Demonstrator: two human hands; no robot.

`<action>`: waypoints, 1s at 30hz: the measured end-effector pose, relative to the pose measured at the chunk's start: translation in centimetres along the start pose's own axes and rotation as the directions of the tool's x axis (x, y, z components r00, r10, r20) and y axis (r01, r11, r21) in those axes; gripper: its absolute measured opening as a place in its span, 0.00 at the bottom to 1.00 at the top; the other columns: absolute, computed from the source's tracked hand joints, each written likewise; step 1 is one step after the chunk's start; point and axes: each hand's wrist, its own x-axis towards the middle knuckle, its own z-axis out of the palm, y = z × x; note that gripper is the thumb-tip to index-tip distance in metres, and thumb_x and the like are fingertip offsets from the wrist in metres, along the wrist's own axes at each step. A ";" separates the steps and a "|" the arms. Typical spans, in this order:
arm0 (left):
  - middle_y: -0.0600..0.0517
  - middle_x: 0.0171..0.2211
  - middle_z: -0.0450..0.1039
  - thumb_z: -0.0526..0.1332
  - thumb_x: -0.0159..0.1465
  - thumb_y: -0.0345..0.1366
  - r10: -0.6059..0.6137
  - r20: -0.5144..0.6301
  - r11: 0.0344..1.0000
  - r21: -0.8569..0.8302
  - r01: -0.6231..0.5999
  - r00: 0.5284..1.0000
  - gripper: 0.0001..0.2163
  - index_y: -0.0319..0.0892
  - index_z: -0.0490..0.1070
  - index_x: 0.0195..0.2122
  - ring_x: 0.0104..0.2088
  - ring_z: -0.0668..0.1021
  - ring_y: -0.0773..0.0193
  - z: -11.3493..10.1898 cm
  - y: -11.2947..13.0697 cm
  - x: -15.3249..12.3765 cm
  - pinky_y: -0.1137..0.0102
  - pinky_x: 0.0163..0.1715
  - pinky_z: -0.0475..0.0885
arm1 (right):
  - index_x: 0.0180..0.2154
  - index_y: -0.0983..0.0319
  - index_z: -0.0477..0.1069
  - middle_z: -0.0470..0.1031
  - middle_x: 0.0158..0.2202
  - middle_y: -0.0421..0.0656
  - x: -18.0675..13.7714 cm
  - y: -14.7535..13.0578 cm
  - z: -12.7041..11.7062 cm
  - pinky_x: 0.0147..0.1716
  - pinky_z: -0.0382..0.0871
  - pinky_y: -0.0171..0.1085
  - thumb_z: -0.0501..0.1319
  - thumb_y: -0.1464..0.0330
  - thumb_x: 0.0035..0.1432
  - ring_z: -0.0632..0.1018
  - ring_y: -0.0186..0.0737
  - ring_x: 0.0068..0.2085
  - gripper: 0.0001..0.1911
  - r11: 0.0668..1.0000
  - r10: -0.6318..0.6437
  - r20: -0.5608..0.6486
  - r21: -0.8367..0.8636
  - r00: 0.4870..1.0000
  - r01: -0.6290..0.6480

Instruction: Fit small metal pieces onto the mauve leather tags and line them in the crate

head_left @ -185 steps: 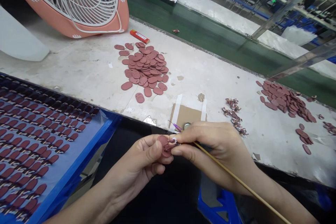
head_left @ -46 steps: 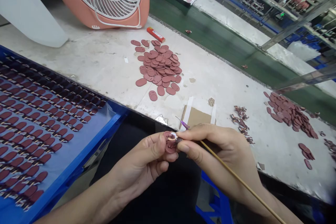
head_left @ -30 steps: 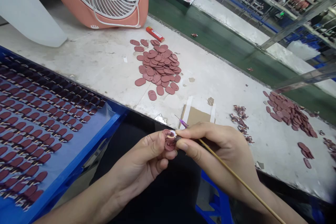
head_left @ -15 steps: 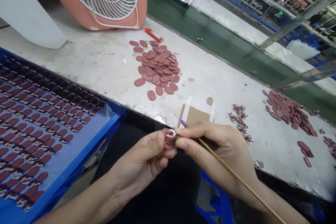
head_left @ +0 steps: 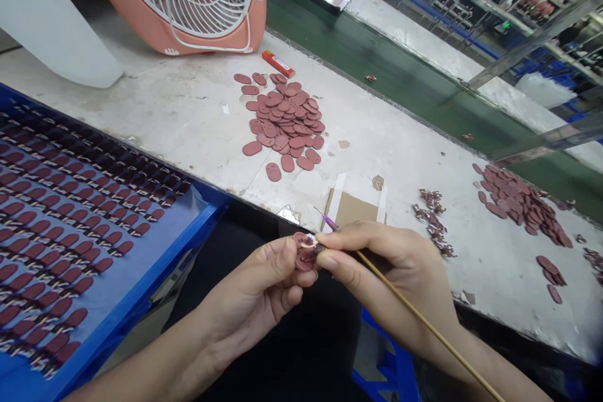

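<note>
Between the fingers of my left hand (head_left: 271,276) is a small reddish-brown oval disc (head_left: 305,259), with a dark and white figure piece (head_left: 311,241) against its face. My right hand (head_left: 393,270) pinches the small piece at the disc's right edge with thumb and forefinger. That same hand also carries a thin brush (head_left: 424,320); its long yellowish handle runs down to the lower right, and its purple tip (head_left: 328,220) sticks out past the forefinger. My fingertips hide part of the disc and the piece.
A heap of oval discs (head_left: 287,116) lies on the white bench, below a red box (head_left: 277,64) and a pink fan (head_left: 211,44). Cardboard (head_left: 355,207), small figure pieces (head_left: 433,220) and more discs (head_left: 522,201) lie rightward. A blue tray (head_left: 155,264) holds rows of assembled pieces.
Both hands keep the same hold on the disc and small piece. The view has shifted slightly; the loose bits on the green belt have moved a little to the right.
</note>
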 end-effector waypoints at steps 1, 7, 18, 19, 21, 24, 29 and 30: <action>0.58 0.22 0.77 0.78 0.46 0.38 -0.004 0.000 1.000 0.004 0.004 1.000 0.11 0.40 0.81 0.27 0.23 0.78 0.77 0.0 0.0 0.0 0.86 0.23 0.75 | 0.36 0.61 0.79 0.80 0.33 0.35 0.0 0.0 0.0 0.35 0.74 0.22 0.69 0.79 0.57 0.80 0.29 0.31 0.08 1.000 -0.002 0.000 0.007 1.000 0.002; 0.55 0.26 0.79 0.76 0.50 0.38 -0.029 0.066 0.999 0.048 0.026 0.997 0.11 0.40 0.82 0.31 0.24 0.78 0.76 -0.3 0.2 0.3 0.86 0.21 0.74 | 0.43 0.60 0.78 0.79 0.36 0.37 -0.7 0.5 -0.6 0.34 0.74 0.24 0.68 0.75 0.60 0.79 0.30 0.33 0.10 0.999 -0.004 0.019 -0.036 1.000 0.005; 0.54 0.27 0.81 0.74 0.54 0.37 0.162 0.182 0.909 0.354 -0.218 0.970 0.10 0.47 0.83 0.38 0.24 0.78 0.72 -1.4 1.0 0.4 0.81 0.24 0.72 | 0.49 0.61 0.74 0.73 0.34 0.42 -1.0 1.7 -0.9 0.33 0.74 0.34 0.62 0.72 0.68 0.75 0.36 0.34 0.09 0.938 -0.258 0.155 -0.197 0.954 0.286; 0.53 0.27 0.82 0.74 0.53 0.38 0.187 0.182 0.898 0.366 -0.243 0.965 0.11 0.48 0.83 0.38 0.23 0.78 0.72 -1.4 1.0 0.3 0.81 0.23 0.72 | 0.48 0.62 0.74 0.72 0.33 0.42 -1.1 1.8 -0.8 0.33 0.74 0.35 0.61 0.73 0.68 0.75 0.37 0.34 0.09 0.924 -0.281 0.162 -0.219 0.946 0.312; 0.51 0.30 0.83 0.75 0.52 0.39 0.324 0.127 0.837 0.424 -0.346 0.938 0.13 0.49 0.83 0.39 0.23 0.78 0.69 -1.3 1.1 0.0 0.78 0.23 0.72 | 0.48 0.63 0.75 0.73 0.33 0.43 -1.5 2.3 -0.5 0.32 0.74 0.35 0.61 0.76 0.67 0.76 0.37 0.33 0.10 0.890 -0.330 0.144 -0.281 0.933 0.359; 0.52 0.28 0.81 0.79 0.44 0.36 0.681 0.094 0.558 0.575 -0.598 0.726 0.17 0.51 0.84 0.37 0.25 0.78 0.66 -1.4 0.8 -0.7 0.75 0.26 0.74 | 0.53 0.64 0.73 0.75 0.36 0.44 -2.0 3.2 -0.2 0.30 0.73 0.34 0.61 0.79 0.65 0.77 0.38 0.35 0.16 0.788 -0.443 0.107 -0.428 0.890 0.443; 0.55 0.24 0.78 0.77 0.41 0.20 0.773 0.202 0.324 0.689 -0.649 0.601 0.22 0.53 0.84 0.34 0.25 0.77 0.65 -1.5 0.3 -1.1 0.72 0.28 0.72 | 0.59 0.61 0.69 0.77 0.38 0.45 -2.0 4.5 1.1 0.28 0.74 0.35 0.63 0.78 0.64 0.80 0.41 0.35 0.23 0.662 -0.510 0.112 -0.583 0.853 0.472; 0.54 0.25 0.78 0.76 0.44 0.20 0.780 0.181 0.326 0.700 -0.636 0.599 0.20 0.52 0.83 0.33 0.25 0.77 0.65 -1.4 0.3 -1.1 0.72 0.29 0.72 | 0.59 0.60 0.69 0.78 0.40 0.45 -1.9 4.5 1.3 0.29 0.75 0.35 0.63 0.77 0.64 0.80 0.42 0.36 0.23 0.654 -0.512 0.109 -0.594 0.852 0.469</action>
